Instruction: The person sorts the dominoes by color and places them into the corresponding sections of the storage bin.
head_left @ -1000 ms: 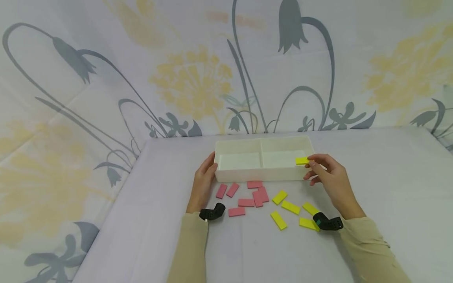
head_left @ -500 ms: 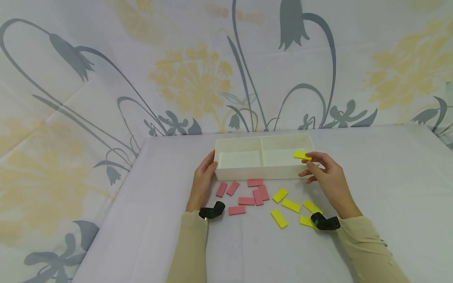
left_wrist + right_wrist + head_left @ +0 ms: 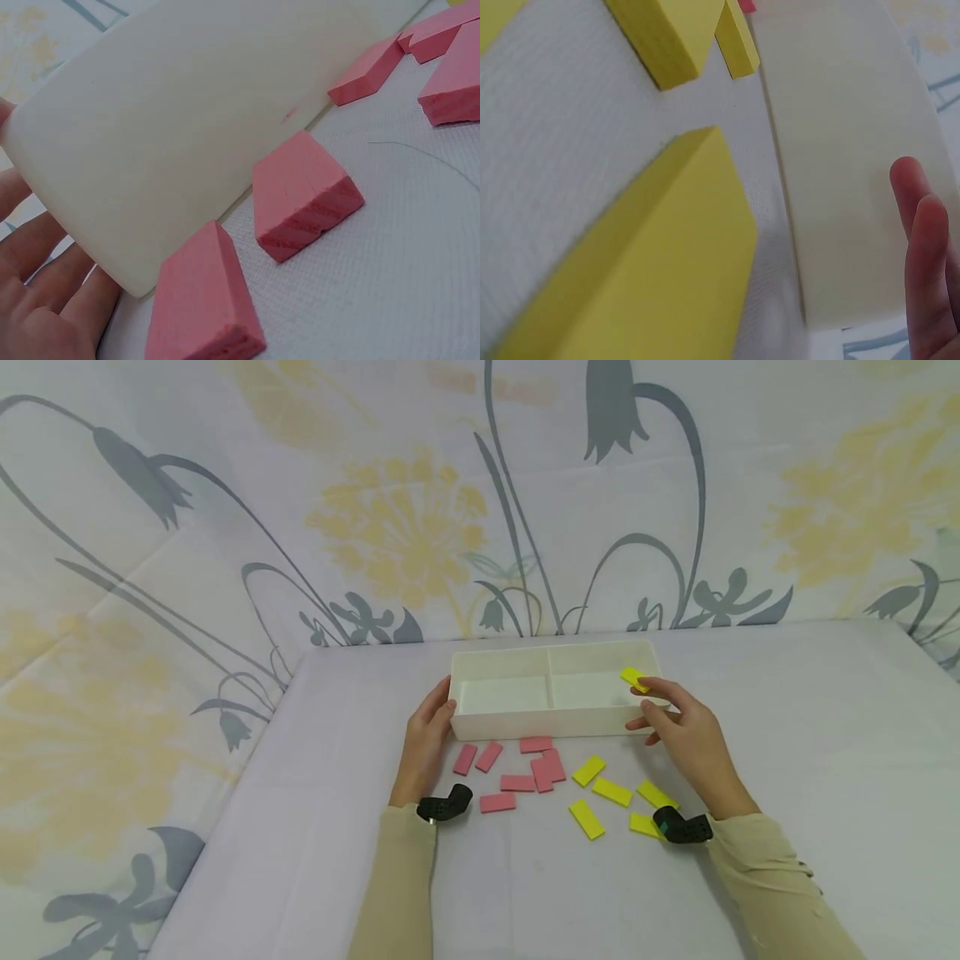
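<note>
Head view, white two-compartment tray [image 3: 525, 723], right hand [image 3: 678, 727] pinching yellow block [image 3: 633, 678] over right compartment

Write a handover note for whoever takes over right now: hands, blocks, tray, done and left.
Right hand: pinches one yellow block over the tray's right compartment, not yet released.
Left hand: rests against the left end of the white tray, steadying it.
Tray: two compartments, both look empty.
On the table in front of the tray: seven pink blocks to the left, five yellow blocks to the right, one partly hidden by the right wrist camera.
Done: nothing is in the tray yet.
Left: drop the held yellow block, then likely sort the rest by colour.
</note>
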